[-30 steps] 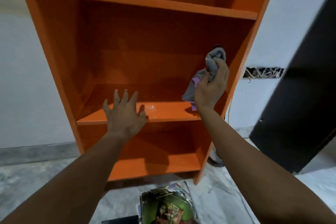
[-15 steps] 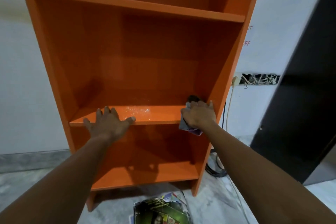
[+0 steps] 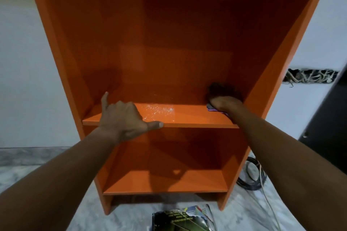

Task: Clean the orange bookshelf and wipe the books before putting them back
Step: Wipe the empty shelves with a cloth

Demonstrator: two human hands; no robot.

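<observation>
The orange bookshelf (image 3: 169, 47) fills the view, its compartments bare of books. My left hand (image 3: 124, 118) rests on the front left of the middle shelf board (image 3: 191, 116), thumb along the front edge and little finger raised. My right hand (image 3: 224, 102) presses a grey and purple cloth (image 3: 212, 108) onto the right end of that board, by the right side panel; most of the cloth is hidden under the hand. A patch of shiny specks lies on the board between my hands. Books (image 3: 185, 219) lie in a pile on the floor below the shelf.
A coil of black cable (image 3: 253, 176) and a white cord lie on the marble floor right of the bookshelf. An open wall cavity with wires (image 3: 311, 78) sits at the right, beside a dark door (image 3: 328, 118). A white wall stands to the left.
My right hand brought the cloth down from the right side panel onto the middle shelf board and pushed it deeper to the back right. My left hand slid left along the board's front edge.
</observation>
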